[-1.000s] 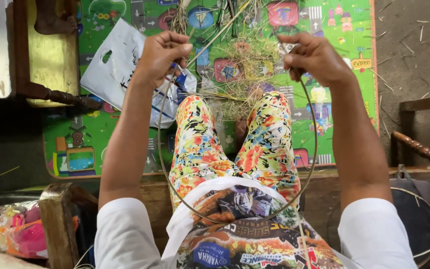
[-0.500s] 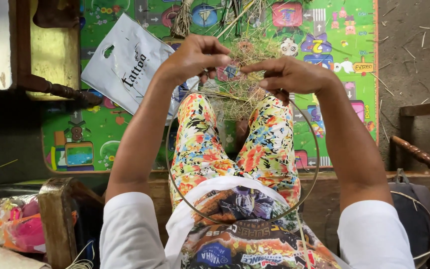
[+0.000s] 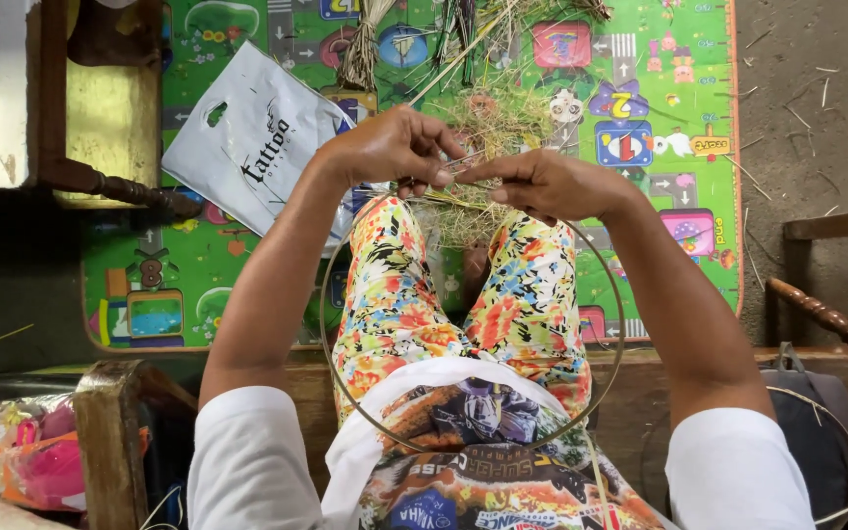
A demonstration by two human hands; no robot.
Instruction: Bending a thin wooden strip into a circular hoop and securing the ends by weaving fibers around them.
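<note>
My left hand [image 3: 390, 147] and my right hand [image 3: 547, 185] meet fingertip to fingertip above my knees, both pinching the top of a thin metal hoop [image 3: 609, 363] together with thin strands of dry grass. The hoop loops down around my legs in flowered trousers [image 3: 399, 294] to my lap. A loose pile of dry grass [image 3: 488, 123] lies on the mat just beyond my hands.
A green children's play mat [image 3: 660, 108] covers the floor ahead. A white plastic bag [image 3: 252, 147] lies on it at the left. Bundled grass stalks [image 3: 360, 49] sit at the top. Wooden furniture [image 3: 80, 118] stands left, a wooden chair arm [image 3: 817, 304] right, pink packets [image 3: 22, 461] lower left.
My hands were apart on opposite sides of the hoop a second ago. They have come together at its top and now pinch there with the grass strands.
</note>
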